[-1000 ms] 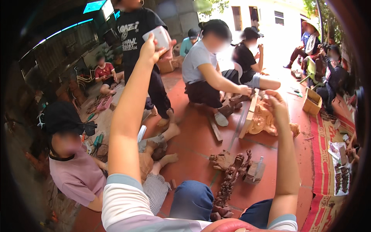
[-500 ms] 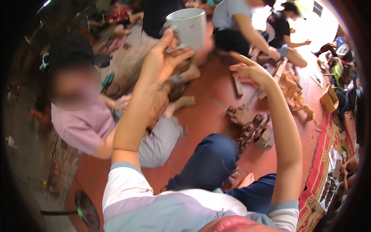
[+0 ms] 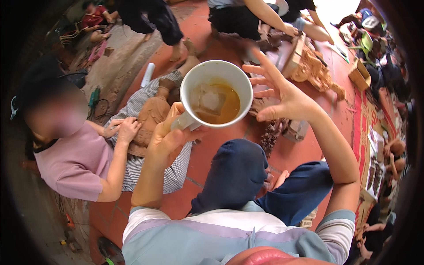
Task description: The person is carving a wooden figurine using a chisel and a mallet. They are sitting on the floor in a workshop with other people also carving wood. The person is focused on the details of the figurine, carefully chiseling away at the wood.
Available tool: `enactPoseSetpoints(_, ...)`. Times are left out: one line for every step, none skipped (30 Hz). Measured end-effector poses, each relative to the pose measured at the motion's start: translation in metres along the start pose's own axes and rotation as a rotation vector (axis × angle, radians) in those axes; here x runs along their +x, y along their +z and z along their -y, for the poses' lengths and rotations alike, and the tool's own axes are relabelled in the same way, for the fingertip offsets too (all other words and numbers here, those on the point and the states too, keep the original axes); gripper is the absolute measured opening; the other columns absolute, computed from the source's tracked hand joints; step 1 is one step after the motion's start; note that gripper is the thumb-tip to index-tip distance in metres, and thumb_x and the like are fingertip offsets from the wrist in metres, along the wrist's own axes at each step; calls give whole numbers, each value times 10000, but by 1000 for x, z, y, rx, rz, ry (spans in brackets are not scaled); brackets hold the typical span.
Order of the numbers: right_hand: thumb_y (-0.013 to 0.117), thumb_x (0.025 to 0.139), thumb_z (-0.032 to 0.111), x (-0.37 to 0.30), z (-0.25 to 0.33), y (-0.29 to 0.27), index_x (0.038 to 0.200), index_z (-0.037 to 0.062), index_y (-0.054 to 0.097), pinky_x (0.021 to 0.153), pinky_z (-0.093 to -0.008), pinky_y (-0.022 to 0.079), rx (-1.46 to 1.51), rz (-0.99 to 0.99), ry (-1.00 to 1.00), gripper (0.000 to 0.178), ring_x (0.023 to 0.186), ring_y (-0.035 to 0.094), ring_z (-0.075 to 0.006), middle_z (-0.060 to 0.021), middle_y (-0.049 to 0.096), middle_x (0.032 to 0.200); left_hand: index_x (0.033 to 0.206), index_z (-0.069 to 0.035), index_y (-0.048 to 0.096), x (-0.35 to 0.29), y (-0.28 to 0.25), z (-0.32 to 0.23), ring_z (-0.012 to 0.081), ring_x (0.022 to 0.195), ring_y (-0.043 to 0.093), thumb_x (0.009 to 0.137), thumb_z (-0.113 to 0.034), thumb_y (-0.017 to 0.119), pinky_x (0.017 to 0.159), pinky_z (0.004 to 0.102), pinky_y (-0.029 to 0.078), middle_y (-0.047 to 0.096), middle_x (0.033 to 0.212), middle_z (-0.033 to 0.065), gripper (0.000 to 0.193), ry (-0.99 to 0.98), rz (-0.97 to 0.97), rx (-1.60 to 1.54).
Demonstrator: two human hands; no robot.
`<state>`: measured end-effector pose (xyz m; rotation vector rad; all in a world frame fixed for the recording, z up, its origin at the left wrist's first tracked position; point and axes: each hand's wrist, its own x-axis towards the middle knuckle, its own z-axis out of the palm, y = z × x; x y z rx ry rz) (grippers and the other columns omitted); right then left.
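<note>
A white mug (image 3: 221,67) hangs in mid-air in front of me, tipped so I look into it. Amber liquid (image 3: 229,106) covers its bottom, and a pale square piece, perhaps a tea bag or ice, sits in it. My left hand (image 3: 164,140) grips the mug's handle on its left side. Just right of the mug is my right hand (image 3: 285,98), its fingers spread and holding nothing. Whether its fingertips touch the mug I cannot tell.
Close on my left, a person in a pink shirt (image 3: 77,157) holds a brown carved piece (image 3: 148,119). Wooden carvings (image 3: 313,66) lie at the far right on red floor tiles (image 3: 183,187). More people sit ahead. A red patterned mat (image 3: 360,128) runs along the right.
The mug has come down and nearer, tilting so its inside now shows. My right hand has lowered slightly and moved beside the mug with its fingers spread.
</note>
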<state>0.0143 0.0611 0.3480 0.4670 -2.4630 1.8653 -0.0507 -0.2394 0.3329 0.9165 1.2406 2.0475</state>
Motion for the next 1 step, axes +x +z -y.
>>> enactPoseSetpoints(870,660,303,-10,7,6,1528,231,10,1054,-469,383,-32,-21,-25,1224,1301,402,-322,-143,308,1496,1293,104,437,1,7,1,288,1259,463,892,-410,618,984,493,476,381,1291,108,676,-38,11,-5)
